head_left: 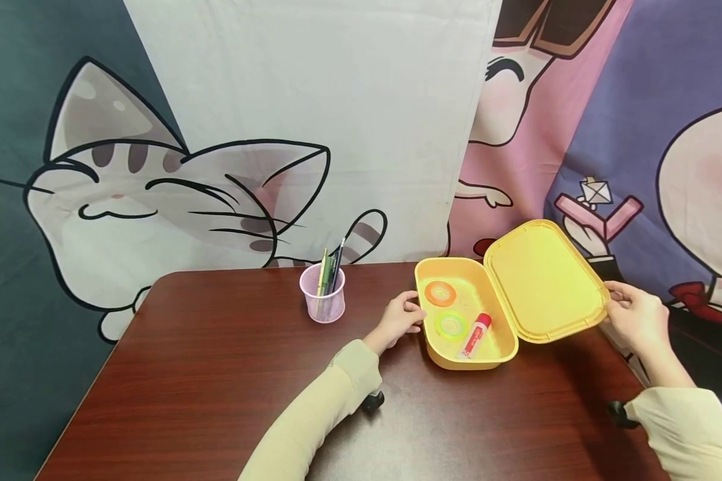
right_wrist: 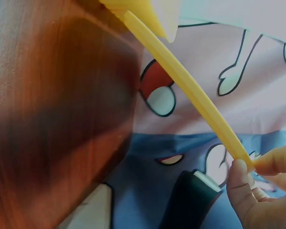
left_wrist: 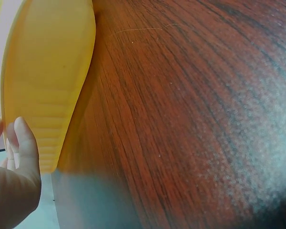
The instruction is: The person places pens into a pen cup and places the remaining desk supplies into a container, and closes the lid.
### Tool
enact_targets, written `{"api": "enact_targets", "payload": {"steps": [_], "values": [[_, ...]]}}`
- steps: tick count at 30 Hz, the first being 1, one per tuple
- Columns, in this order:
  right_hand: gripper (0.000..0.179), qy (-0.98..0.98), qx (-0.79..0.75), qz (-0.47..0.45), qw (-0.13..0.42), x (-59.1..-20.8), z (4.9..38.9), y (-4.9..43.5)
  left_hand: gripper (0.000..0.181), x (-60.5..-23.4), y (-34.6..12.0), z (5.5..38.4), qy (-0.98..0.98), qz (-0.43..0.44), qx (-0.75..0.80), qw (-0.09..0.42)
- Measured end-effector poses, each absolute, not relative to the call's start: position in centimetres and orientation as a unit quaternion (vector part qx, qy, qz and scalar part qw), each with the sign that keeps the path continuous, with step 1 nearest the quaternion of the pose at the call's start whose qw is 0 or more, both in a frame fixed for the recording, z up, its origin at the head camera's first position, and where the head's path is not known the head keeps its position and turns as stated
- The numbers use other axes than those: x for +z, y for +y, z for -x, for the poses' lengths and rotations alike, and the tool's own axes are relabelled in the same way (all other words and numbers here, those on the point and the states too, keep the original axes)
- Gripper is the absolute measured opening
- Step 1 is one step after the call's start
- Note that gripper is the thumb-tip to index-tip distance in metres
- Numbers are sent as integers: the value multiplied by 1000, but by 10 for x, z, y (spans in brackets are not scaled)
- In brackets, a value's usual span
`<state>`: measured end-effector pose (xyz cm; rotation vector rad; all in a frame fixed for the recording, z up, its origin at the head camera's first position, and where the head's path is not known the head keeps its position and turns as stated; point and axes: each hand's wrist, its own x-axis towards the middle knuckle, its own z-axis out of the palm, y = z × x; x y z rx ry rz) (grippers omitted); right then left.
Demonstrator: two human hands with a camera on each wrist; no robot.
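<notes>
A yellow plastic box [head_left: 427,334] stands on the table with its hinged lid [head_left: 547,280] swung out to the right. My left hand [head_left: 399,319] is at the box's left side; in the left wrist view its thumb lies against the outer wall [left_wrist: 52,71] and a finger reaches the rim. On the right, my right hand [head_left: 640,317] pinches the lid's outer edge between thumb and fingers, and the right wrist view shows the lid [right_wrist: 195,98] edge-on. Inside the box lie an orange tape roll [head_left: 428,294], a yellow-green tape roll [head_left: 438,325] and a red-capped glue stick [head_left: 474,339].
A pink mesh pen cup [head_left: 325,308] with several pens and pencils stands left of the box, near the back edge of the brown wooden table [head_left: 216,374]. Cartoon-printed cloth [head_left: 337,87] hangs behind the table. The lid reaches out over the table's right edge.
</notes>
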<state>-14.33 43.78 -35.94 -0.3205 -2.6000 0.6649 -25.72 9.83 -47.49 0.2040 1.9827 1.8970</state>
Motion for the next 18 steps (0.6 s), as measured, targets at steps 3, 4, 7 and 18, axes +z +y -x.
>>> {"api": "enact_targets", "payload": {"steps": [3,4,7,18], "values": [[31,-940,209,97,251,-354,143,430,52,-475,98,257,707,-73,677,193],[32,-939,205,89,260,-352,143,426,52,-475,98,257,707,-73,677,193],[31,-933,204,71,288,-347,142,415,52,-475,98,257,707,-73,676,194],[31,-910,193,-20,368,-334,142,375,52,-475,98,257,704,-75,679,194]]}}
